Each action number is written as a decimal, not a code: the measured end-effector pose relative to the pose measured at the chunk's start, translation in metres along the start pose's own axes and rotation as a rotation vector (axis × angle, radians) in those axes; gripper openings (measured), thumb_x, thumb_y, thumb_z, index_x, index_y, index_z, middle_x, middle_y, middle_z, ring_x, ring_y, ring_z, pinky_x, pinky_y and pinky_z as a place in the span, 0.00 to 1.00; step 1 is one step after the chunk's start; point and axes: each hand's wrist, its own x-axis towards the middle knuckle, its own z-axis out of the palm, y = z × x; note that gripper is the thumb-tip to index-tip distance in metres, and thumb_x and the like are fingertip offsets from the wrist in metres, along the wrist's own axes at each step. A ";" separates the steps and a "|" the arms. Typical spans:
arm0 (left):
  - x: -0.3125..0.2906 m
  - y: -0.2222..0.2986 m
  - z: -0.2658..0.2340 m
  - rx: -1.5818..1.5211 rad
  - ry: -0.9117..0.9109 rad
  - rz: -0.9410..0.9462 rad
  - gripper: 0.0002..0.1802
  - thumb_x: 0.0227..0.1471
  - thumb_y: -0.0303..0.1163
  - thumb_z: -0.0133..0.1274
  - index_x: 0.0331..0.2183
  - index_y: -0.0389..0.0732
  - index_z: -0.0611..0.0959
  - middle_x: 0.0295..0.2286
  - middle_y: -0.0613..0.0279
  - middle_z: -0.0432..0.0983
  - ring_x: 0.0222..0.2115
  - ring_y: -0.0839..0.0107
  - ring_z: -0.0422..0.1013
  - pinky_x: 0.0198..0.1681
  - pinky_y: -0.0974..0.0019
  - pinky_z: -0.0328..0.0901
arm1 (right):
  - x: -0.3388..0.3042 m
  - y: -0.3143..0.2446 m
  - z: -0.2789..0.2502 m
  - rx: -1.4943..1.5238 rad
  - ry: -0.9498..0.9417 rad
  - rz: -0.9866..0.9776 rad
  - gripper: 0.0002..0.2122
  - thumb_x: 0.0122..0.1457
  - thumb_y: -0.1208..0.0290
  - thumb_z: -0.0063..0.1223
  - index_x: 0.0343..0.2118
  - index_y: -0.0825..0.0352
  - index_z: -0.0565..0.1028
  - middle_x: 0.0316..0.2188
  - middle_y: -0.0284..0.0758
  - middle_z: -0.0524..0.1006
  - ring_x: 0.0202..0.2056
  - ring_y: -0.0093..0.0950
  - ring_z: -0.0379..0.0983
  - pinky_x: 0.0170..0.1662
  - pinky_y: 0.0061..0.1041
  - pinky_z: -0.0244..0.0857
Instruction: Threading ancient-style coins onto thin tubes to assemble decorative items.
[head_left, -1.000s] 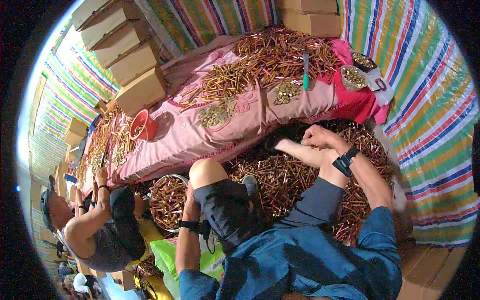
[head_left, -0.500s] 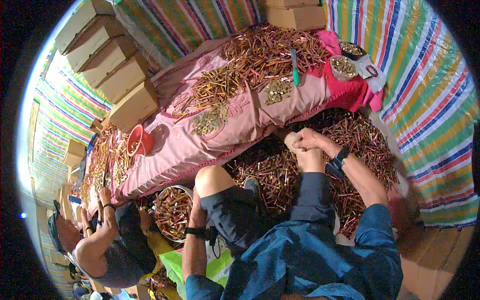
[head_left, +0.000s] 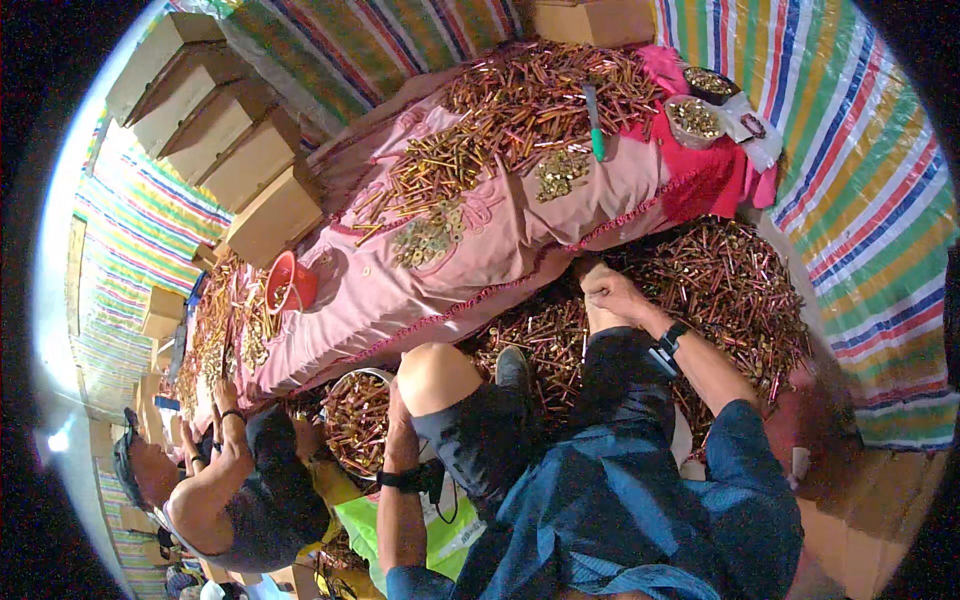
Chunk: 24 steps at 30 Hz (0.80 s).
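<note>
My right hand (head_left: 613, 298) rests on my bare right knee, its fingers curled into a loose fist with nothing visible in it. Beside my bent left knee (head_left: 437, 378), my left hand (head_left: 399, 408) hangs against the outer leg; its fingers are hidden. Next to that hand stands a round container (head_left: 357, 412) full of bolt-like metal rods. A large heap of similar rods (head_left: 720, 290) surrounds my legs. On the pink cloth (head_left: 490, 265) ahead lie another pile of rods (head_left: 550, 95), flat washers (head_left: 428, 238), small nut-like pieces (head_left: 562, 173) and a green-handled tool (head_left: 597, 140).
A red bucket (head_left: 290, 282) stands at the cloth's left end. Tubs of small metal parts (head_left: 694, 121) sit at the far right. Cardboard boxes (head_left: 273, 215) are stacked at the back left. A person (head_left: 235, 490) works at my left, next to a green bag (head_left: 375, 535). Striped sheeting (head_left: 850, 220) hangs around.
The view has shifted slightly, so the scene sits a little more to the right. My right hand stays on the knee with its fingers curled; the left stays beside my leg.
</note>
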 end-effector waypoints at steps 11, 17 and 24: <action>-0.047 0.102 0.007 0.556 0.376 -0.030 0.32 0.65 0.57 0.42 0.37 0.35 0.83 0.29 0.61 0.80 0.29 0.72 0.76 0.33 0.65 0.71 | -0.007 -0.032 0.000 0.261 -0.090 0.423 0.12 0.53 0.78 0.59 0.41 0.72 0.79 0.35 0.33 0.79 0.38 0.23 0.75 0.44 0.26 0.70; -0.043 0.109 -0.004 0.604 0.423 -0.003 0.33 0.64 0.57 0.45 0.40 0.32 0.84 0.32 0.59 0.81 0.30 0.71 0.76 0.36 0.66 0.71 | -0.015 -0.027 -0.004 0.317 -0.038 0.188 0.09 0.47 0.82 0.58 0.34 0.69 0.77 0.36 0.34 0.74 0.41 0.29 0.74 0.44 0.28 0.70; -0.023 0.094 -0.016 0.647 0.340 0.152 0.28 0.62 0.51 0.51 0.36 0.31 0.83 0.26 0.63 0.78 0.26 0.75 0.70 0.32 0.68 0.65 | -0.012 -0.046 -0.007 0.205 0.005 0.109 0.09 0.47 0.83 0.58 0.33 0.69 0.77 0.36 0.34 0.73 0.41 0.28 0.73 0.42 0.28 0.69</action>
